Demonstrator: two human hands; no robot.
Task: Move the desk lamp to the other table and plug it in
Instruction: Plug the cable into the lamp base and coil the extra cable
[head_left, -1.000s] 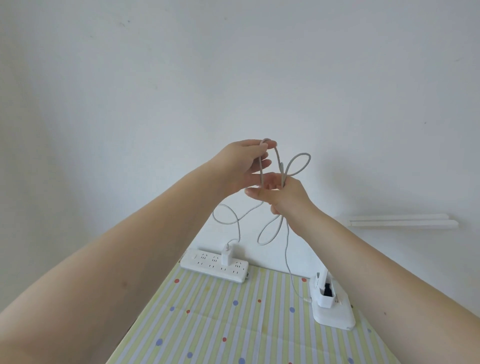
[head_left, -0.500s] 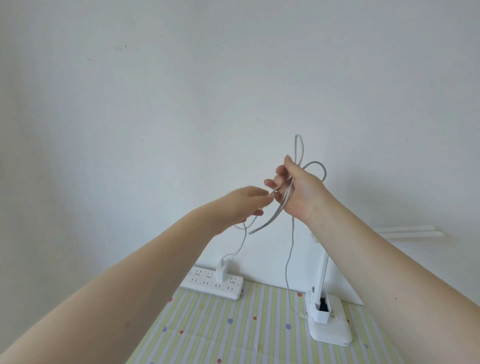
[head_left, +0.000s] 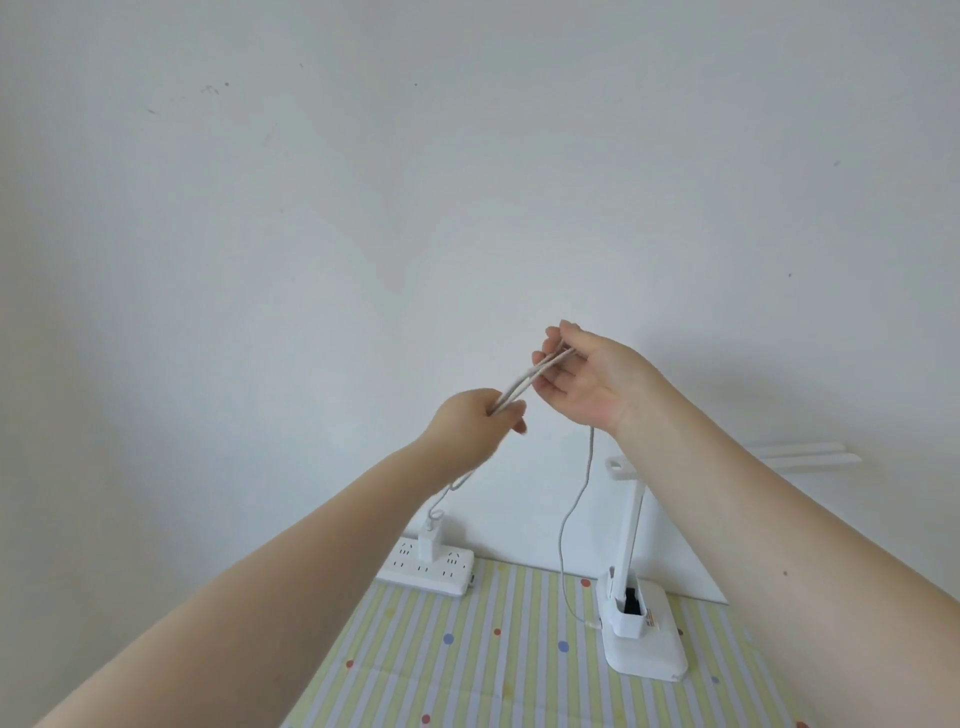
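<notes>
The white desk lamp (head_left: 644, 649) stands on the striped table (head_left: 467, 660) at the right, its stem rising behind my right forearm. Its grey cable (head_left: 574, 514) runs up from the base into my hands. My right hand (head_left: 582, 379) is raised and pinches folded strands of the cable. My left hand (head_left: 478, 421), lower and to the left, grips the other end of the same bundle (head_left: 524, 382). From there the cable drops to a white adapter (head_left: 428, 545) plugged into the white power strip (head_left: 426, 569).
The power strip lies at the table's back edge against the white wall (head_left: 467, 208). The lamp's head (head_left: 800, 452) sticks out to the right, behind my right arm. The tablecloth has yellow stripes and coloured dots.
My hands have drawn apart: the left dropped and moved left, pulling the folded strands taut. The loops that stood above my right hand are gone. The view tilted up slightly.
</notes>
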